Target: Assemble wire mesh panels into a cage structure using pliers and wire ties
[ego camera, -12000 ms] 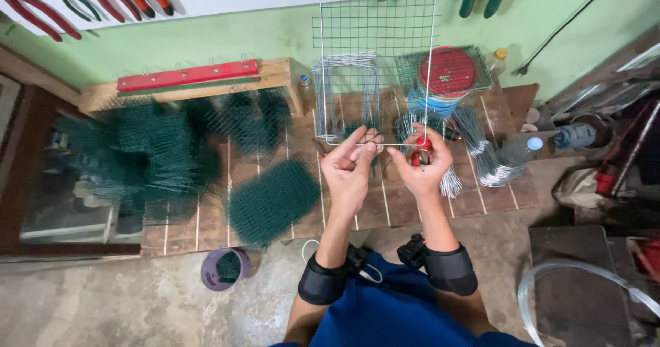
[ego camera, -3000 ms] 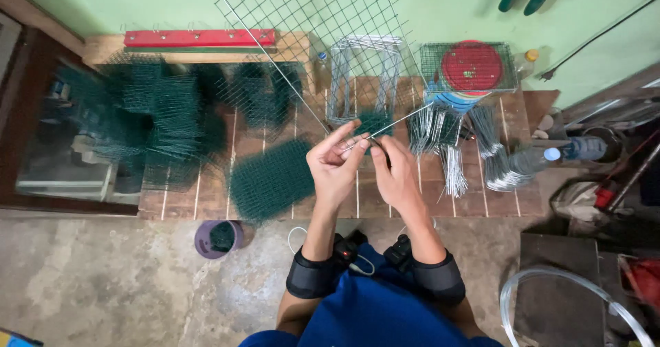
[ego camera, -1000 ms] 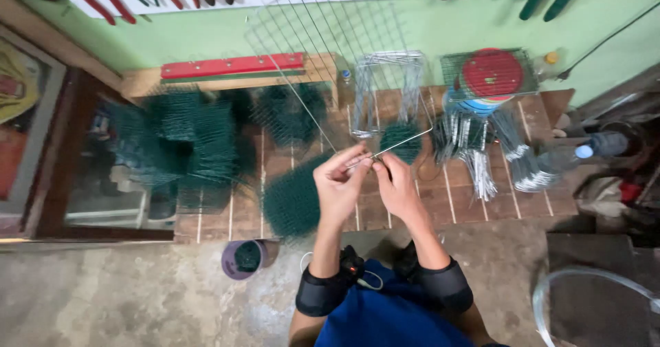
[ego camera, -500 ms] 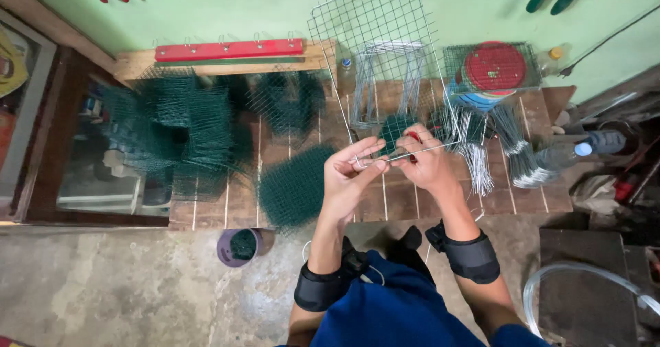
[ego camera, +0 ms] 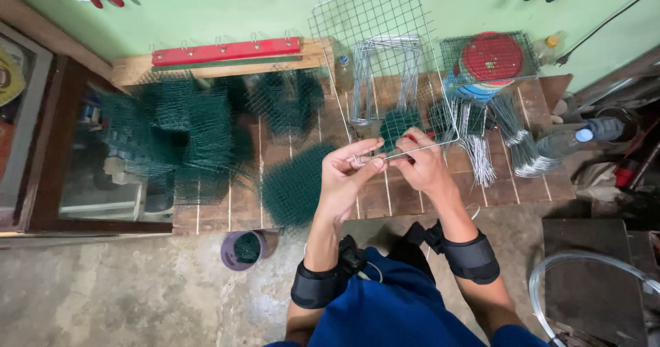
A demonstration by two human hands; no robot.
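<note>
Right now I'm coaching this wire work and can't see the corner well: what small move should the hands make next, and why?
Probably close the red-handled pliers in the right hand on the small bare wire clip that the left hand pinches at the lower edge of the silver wire mesh panel. Both hands already meet at that corner, and the clip looks unfastened, though it is too small to be sure.

My left hand (ego camera: 347,175) and right hand (ego camera: 423,165) side by side over wooden bench (ego camera: 412,196), both at lower edge of wire mesh panel (ego camera: 378,51), which tilts up and away from me. Behind panel, bent wire frames (ego camera: 385,72). Left of my hands, round mesh piece (ego camera: 292,192) on bench; further left, mesh stack (ego camera: 182,134). Right of my hands, wire bundles (ego camera: 495,141); behind them, disc in mesh basket (ego camera: 491,58). Cup (ego camera: 242,249) on floor, before bench. Bar (ego camera: 227,50) along wall behind mesh stack.
</note>
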